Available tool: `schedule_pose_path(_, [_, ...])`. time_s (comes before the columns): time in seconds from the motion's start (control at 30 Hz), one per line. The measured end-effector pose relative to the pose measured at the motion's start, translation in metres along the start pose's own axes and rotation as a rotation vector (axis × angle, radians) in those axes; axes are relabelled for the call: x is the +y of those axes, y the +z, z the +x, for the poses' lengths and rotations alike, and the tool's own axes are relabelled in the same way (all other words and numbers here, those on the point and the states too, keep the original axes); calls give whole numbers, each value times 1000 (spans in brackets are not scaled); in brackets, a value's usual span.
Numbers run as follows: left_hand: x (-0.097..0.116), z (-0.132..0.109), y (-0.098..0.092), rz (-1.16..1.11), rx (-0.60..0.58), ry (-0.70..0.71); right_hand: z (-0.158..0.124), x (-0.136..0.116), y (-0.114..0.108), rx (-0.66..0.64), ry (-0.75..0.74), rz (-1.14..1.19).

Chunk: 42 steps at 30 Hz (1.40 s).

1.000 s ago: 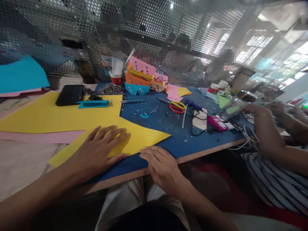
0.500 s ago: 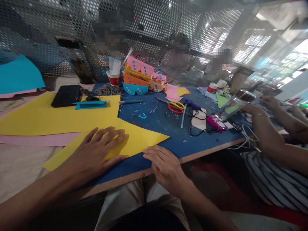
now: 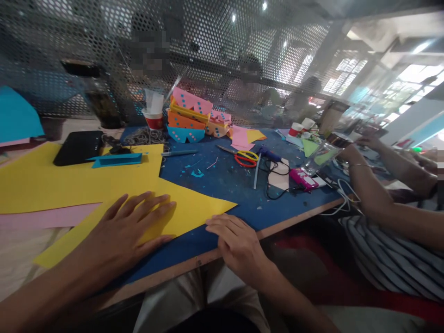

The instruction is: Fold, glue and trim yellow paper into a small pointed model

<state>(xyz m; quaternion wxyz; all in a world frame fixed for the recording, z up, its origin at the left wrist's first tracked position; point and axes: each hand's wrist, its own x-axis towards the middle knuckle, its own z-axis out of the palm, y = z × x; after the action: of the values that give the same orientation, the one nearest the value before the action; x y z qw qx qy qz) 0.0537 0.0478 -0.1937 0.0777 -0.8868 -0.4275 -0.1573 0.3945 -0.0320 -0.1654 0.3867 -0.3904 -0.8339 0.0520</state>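
Head view: left hand (image 3: 121, 231) flat on yellow paper sheet (image 3: 197, 208), fingers spread; sheet lies near the blue bench's (image 3: 229, 182) front edge. Right hand (image 3: 237, 243) rests beside it, fingers loose, empty.

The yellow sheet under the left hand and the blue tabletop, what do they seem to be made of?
The yellow sheet under the left hand looks like thin matte paper or light card: it lies flat, with straight cut edges and a sharp point. The blue tabletop looks like board with a dull blue face; its front edge shows pale wood-like material, perhaps plywood.
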Motion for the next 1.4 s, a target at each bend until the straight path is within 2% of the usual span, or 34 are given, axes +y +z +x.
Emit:
schedule_pose_path(0.57, [-3, -1, 0, -8, -17, 17, 1, 12, -14, 63, 17, -59])
schedule_pose_path(0.97, [-3, -1, -8, 0, -53, 53, -9, 37, -25, 150, 87, -118])
schedule_pose_path(1.17, [-1, 0, -9, 3, -48, 29, -10, 42, -26, 214, 127, -181])
schedule_pose_path(1.4, [-1, 1, -8, -19, -65, 13, -9, 44, -25, 225, 109, -224])
